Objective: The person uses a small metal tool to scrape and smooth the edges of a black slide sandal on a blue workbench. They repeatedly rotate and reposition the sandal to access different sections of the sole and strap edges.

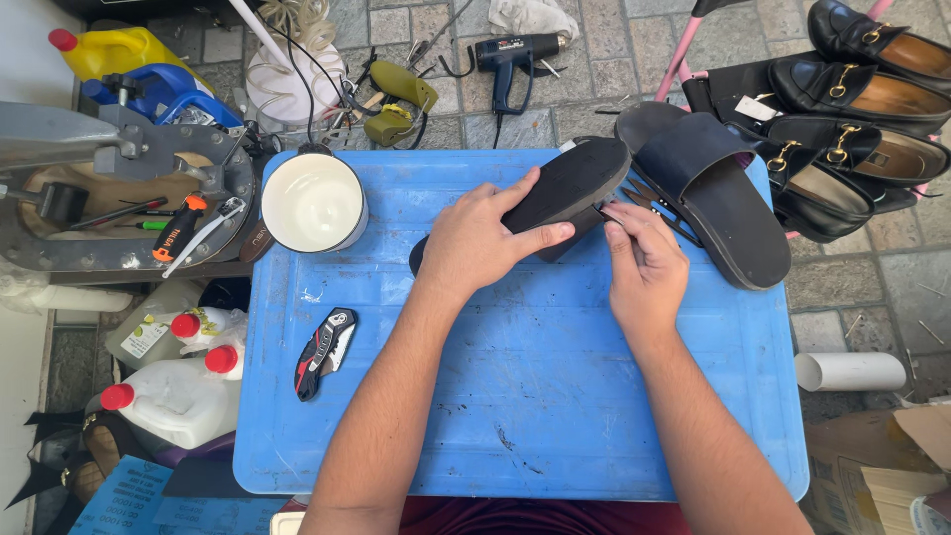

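My left hand point(483, 241) grips a black slide sandal point(578, 181), held sole-up and tilted above the blue table point(525, 396). My right hand point(644, 266) is closed at the sandal's strap side, fingertips pinching its edge near 615,215; whether it holds a small tool I cannot tell. A second black slide sandal point(713, 193) lies sole-down at the table's far right corner, just beyond my right hand.
A white bowl-like container point(312, 201) stands at the table's back left. A black and red folding knife point(324, 352) lies at the left. Black loafers point(852, 129) sit on a rack at right. Bottles, a heat gun point(515, 54) and tools surround the table.
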